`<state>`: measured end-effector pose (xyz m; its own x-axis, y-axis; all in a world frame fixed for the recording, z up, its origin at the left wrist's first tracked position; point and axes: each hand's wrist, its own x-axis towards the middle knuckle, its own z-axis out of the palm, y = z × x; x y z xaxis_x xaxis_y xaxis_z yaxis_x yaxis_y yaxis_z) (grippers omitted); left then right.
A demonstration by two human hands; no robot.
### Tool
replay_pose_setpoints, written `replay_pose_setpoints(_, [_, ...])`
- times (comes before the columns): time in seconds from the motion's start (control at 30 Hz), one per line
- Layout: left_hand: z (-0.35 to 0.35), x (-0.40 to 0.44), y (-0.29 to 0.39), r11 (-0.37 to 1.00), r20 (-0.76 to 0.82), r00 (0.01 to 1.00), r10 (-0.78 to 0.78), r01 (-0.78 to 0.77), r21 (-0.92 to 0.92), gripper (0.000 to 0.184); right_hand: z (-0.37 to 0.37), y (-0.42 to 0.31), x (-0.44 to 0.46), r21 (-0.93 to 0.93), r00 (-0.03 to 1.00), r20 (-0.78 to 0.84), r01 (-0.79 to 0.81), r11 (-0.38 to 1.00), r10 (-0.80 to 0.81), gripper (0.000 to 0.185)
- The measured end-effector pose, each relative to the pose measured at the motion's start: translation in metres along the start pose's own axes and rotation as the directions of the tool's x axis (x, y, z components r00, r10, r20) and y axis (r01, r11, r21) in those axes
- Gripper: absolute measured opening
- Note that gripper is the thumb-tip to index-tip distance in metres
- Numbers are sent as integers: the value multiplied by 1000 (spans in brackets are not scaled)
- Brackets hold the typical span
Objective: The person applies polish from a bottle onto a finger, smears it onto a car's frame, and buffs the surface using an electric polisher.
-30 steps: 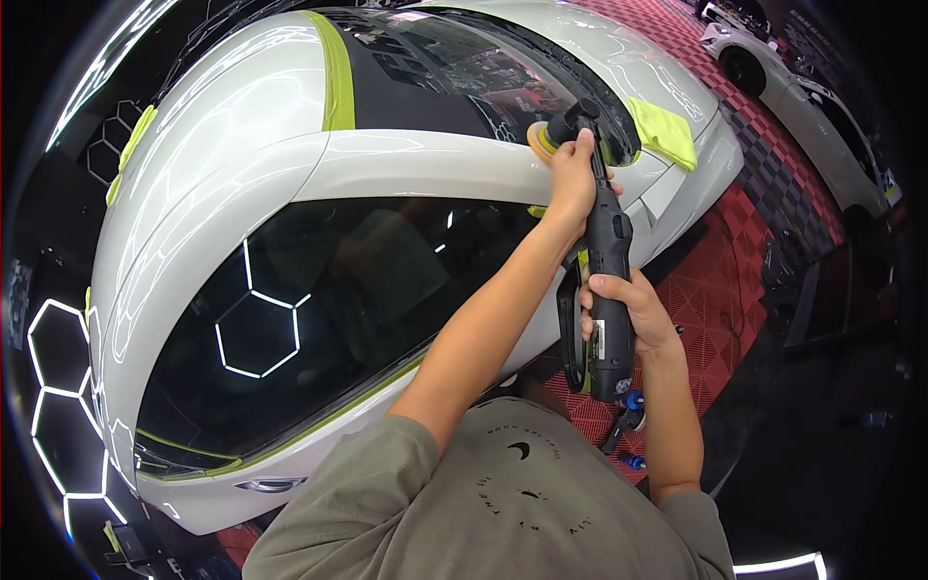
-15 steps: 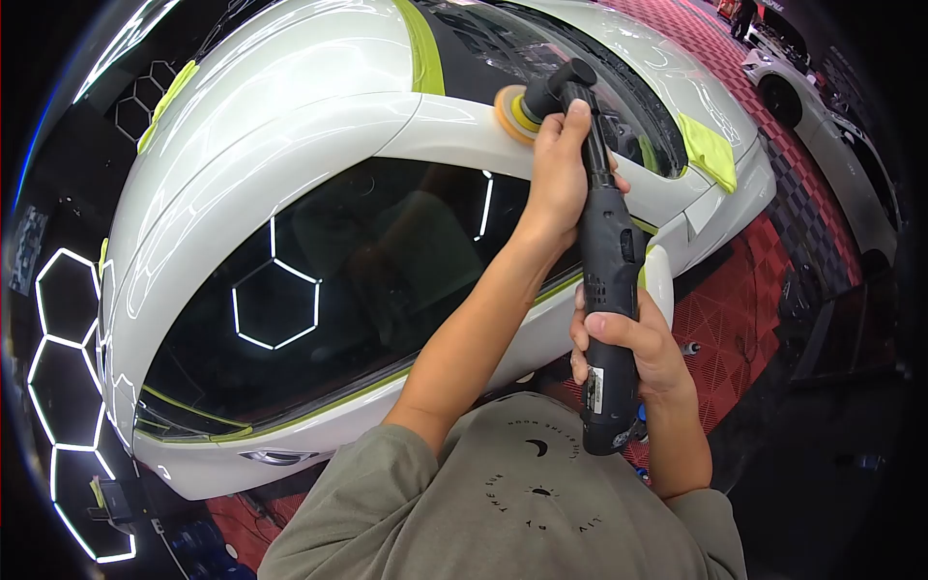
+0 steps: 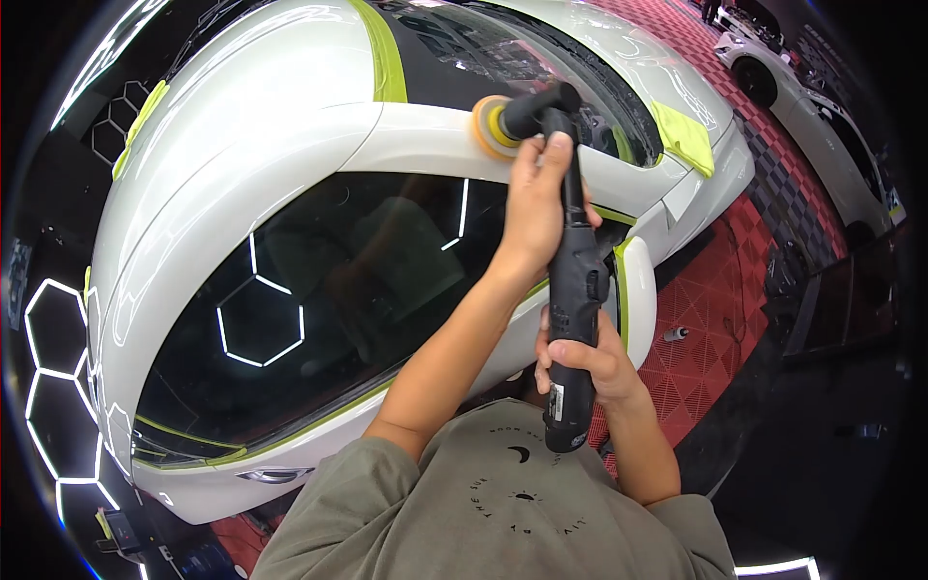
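Observation:
A black cordless polisher [image 3: 577, 275] slants across the view in both my hands. My left hand [image 3: 532, 208] is closed round its neck just below the angled head. Lower down, my right hand [image 3: 597, 360] wraps the handle near its base, thumb across the top. The orange foam pad [image 3: 480, 128] with a yellow backing lies against the white pillar [image 3: 430, 135] between the car's side window and windshield. Whether the pad is spinning, I cannot tell.
Green masking tape [image 3: 385, 58] edges the roof and window trim. A lime-green cloth [image 3: 684, 140] lies by the windshield's lower corner. The white side mirror [image 3: 638, 295] sticks out right of the polisher. A small bottle [image 3: 677, 333] is on the red tiled floor. Another car [image 3: 817, 126] stands beyond.
The car has shifted in view as my head moved. The polisher and both hands appear further left, the pad slightly further along the pillar toward the roof. Both grips stay the same.

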<state>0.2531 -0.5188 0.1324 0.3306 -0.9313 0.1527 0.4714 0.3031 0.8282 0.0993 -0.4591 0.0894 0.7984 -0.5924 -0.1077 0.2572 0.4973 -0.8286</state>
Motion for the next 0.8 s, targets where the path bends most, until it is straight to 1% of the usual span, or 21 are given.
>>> replay_pose_setpoints(0.03, [5, 6, -15, 999, 18, 999, -35, 35, -10, 36, -11, 4, -2, 31, 1000, -30, 8, 999, -7, 30])
replay_pose_setpoints(0.07, [9, 12, -29, 997, 37, 997, -72, 73, -18, 35, -18, 8, -4, 23, 1000, -27, 3, 1000, -2, 30])
replay_pose_setpoints(0.13, [17, 22, -53, 987, 65, 985, -160, 161, -16, 35, -30, 12, -7, 97, 989, -138, 63, 993, -50, 33])
replay_pose_setpoints(0.23, [27, 32, -83, 979, 66, 977, -204, 203, 18, 36, -44, 18, -9, 120, 980, -191, 86, 989, -62, 34])
replay_pose_setpoints(0.27, [27, 32, -86, 979, 69, 977, -202, 202, 12, 36, -47, 21, -10, 144, 973, -218, 105, 984, -72, 34])
replay_pose_setpoints(0.33, [29, 29, -91, 965, 78, 964, -255, 248, 89, 37, -47, 26, -14, 157, 969, -239, 106, 982, -66, 34])
replay_pose_setpoints(0.37, [27, 25, -90, 960, 83, 958, -273, 266, 89, 37, -46, 30, -15, 178, 965, -256, 107, 978, -59, 33])
replay_pose_setpoints(0.4, [25, 21, -89, 962, 79, 961, -266, 259, 87, 37, -43, 36, -16, 174, 967, -249, 103, 979, -58, 33])
replay_pose_setpoints(0.47, [18, 13, -82, 972, 124, 966, -226, 215, 95, 37, -37, 46, -15, 202, 976, -205, 112, 973, -69, 32])
replay_pose_setpoints(0.53, [4, 7, -66, 976, 116, 971, -207, 197, 98, 37, -23, 51, -10, 190, 981, -184, 91, 978, -56, 32])
replay_pose_setpoints(0.6, [-13, -6, -32, 984, 131, 975, -179, 176, 34, 37, -4, 60, 1, 30, 990, -117, 86, 996, -82, 35])
replay_pose_setpoints(0.63, [-21, -10, -23, 983, 153, 971, -186, 185, 20, 37, 4, 62, 4, 16, 989, -119, 88, 996, -85, 35])
replay_pose_setpoints(0.67, [-30, -17, -11, 978, 214, 955, -204, 206, 12, 37, 11, 65, 6, 14, 990, -113, 83, 996, -81, 35])
replay_pose_setpoints(0.73, [-49, -28, -10, 985, 334, 928, -163, 175, -6, 51, 17, 67, 11, -57, 991, -85, 99, 993, -104, 35])
replay_pose_setpoints(0.77, [-59, -39, -6, 985, 333, 929, -162, 175, -8, 51, 22, 65, 12, -63, 992, -74, 101, 993, -106, 34])
replay_pose_setpoints(0.8, [-68, -52, -1, 976, 436, 884, -168, 211, -52, 62, 23, 64, 14, -63, 992, -75, 99, 993, -104, 34])
